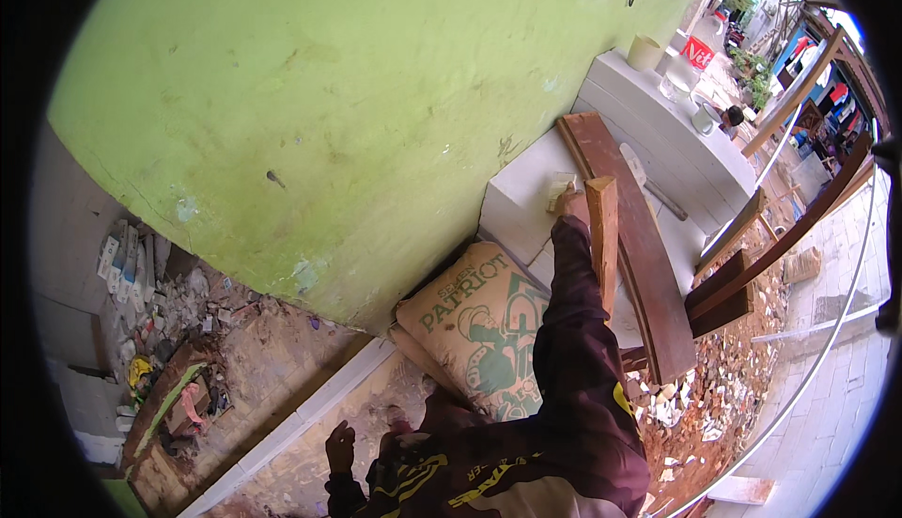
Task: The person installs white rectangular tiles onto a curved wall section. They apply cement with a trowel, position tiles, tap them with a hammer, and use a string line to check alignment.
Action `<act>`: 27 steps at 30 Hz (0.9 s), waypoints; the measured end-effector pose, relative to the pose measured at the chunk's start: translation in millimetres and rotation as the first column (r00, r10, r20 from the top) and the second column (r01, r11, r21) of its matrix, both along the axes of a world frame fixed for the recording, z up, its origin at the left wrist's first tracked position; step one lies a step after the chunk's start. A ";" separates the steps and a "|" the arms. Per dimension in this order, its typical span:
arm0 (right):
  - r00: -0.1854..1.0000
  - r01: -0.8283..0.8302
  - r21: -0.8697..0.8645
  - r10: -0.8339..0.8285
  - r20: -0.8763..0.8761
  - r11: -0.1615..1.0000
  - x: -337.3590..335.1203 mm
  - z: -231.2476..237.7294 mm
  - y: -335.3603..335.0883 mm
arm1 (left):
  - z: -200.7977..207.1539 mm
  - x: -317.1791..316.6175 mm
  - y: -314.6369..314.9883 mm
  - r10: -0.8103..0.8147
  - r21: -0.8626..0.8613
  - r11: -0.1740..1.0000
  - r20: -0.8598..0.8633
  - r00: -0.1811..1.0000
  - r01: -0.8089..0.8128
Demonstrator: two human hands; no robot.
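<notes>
My right arm reaches forward over a white block ledge (pixel 519 189). At its end my right hand (pixel 573 204) is closed on a small pale yellowish block-like piece (pixel 561 186), whose exact kind I cannot make out. Right beside that hand stands a rough wooden post (pixel 603 227). My left hand (pixel 340 447) hangs low beside my body, its fingers loosely bent and apart, with nothing visible in it. Below the ledge, between my arm and the green wall (pixel 310 95), leans a brown paper cement sack (pixel 470 330).
A long brown plank (pixel 648 264) slants across the ledge, near a trowel-like tool (pixel 662 194). On the higher block wall (pixel 658 123) stand a beige cup (pixel 645 53), a clear jar (pixel 678 78) and a mug (pixel 705 120). Rubble (pixel 695 415) lies at the right, debris (pixel 178 330) at the left.
</notes>
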State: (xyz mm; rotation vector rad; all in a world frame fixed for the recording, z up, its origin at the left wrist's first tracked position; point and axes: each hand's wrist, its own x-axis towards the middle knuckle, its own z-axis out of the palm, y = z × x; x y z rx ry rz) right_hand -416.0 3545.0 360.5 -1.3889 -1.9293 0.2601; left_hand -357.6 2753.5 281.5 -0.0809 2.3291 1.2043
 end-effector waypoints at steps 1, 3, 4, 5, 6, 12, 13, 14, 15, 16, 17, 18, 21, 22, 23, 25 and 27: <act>0.999 0.010 -0.014 -0.011 -0.039 1.000 1.4 -3.1 -7.0 | -14.5 19.9 -29.3 0.204 -0.023 0.979 0.102 0.974 -0.203; 0.992 0.027 -0.026 -0.030 -0.124 0.999 0.5 6.9 -41.2 | -29.0 56.7 -84.3 -0.051 -0.223 0.973 0.048 0.998 0.060; 0.986 0.046 0.021 -0.042 -0.161 0.999 -5.6 23.8 -62.2 | -31.8 72.9 -103.3 -0.359 -0.397 0.865 -0.061 0.932 0.307; 0.994 0.080 -0.052 -0.084 -0.071 0.995 -10.9 45.2 -86.5 | -39.1 80.0 -109.7 -0.414 -0.432 0.818 0.018 0.910 0.381; 0.989 0.139 -0.057 -0.136 0.055 0.989 -13.8 67.2 -118.2 | -45.5 84.0 -110.0 -0.390 -0.408 0.821 0.110 0.914 0.399; 0.345 -0.938 -0.195 0.747 -0.568 0.285 98.5 189.7 -235.5 | -61.5 40.8 -49.3 0.057 -0.104 0.995 0.516 0.855 -0.004; 0.333 -0.936 -0.107 0.747 -0.575 0.334 126.8 203.5 -216.8 | -59.5 31.3 -39.1 0.060 -0.065 0.997 0.538 0.841 -0.029; 0.310 -0.929 0.000 0.777 -0.548 0.371 152.1 213.3 -192.0 | -55.8 21.4 -31.4 0.061 -0.033 0.998 0.559 0.827 -0.051; 0.391 -0.854 0.009 0.652 -0.650 0.520 167.7 216.9 -162.2 | -51.3 12.1 -25.6 0.060 -0.011 0.998 0.577 0.815 -0.066; 0.430 -0.779 0.030 0.569 -0.701 0.626 179.8 215.6 -124.5 | -46.5 2.7 -20.7 0.055 0.023 0.996 0.591 0.805 -0.085; 0.570 -0.639 0.056 0.521 -0.636 0.767 190.7 210.3 -79.3 | -40.5 -6.3 -18.6 0.050 0.052 0.993 0.601 0.798 -0.102; 0.712 -0.476 0.058 0.423 -0.560 0.877 199.4 202.4 -30.5 | -35.8 -14.2 -15.4 0.043 0.080 0.990 0.610 0.792 -0.114; 0.995 -0.027 -0.134 0.015 -0.094 0.991 214.9 150.7 86.4 | -23.5 -30.2 -9.4 0.002 0.161 0.977 0.643 0.766 -0.138; 0.991 -0.053 -0.197 0.076 0.111 0.979 214.1 131.0 115.0 | -21.1 -31.8 -5.9 0.026 0.138 0.980 0.625 0.780 -0.144; 0.960 -0.114 -0.185 0.157 0.233 0.976 213.0 110.7 135.0 | -19.1 -31.8 -1.9 0.025 0.122 0.985 0.601 0.799 -0.123; 0.916 -0.092 -0.223 0.170 0.364 0.971 204.9 80.8 164.3 | -16.6 -27.0 7.1 0.040 0.077 0.992 0.580 0.814 -0.104; 0.904 -0.065 -0.214 0.148 0.402 0.975 196.9 63.6 177.7 | -13.9 -19.9 16.4 0.057 0.022 0.996 0.577 0.815 -0.084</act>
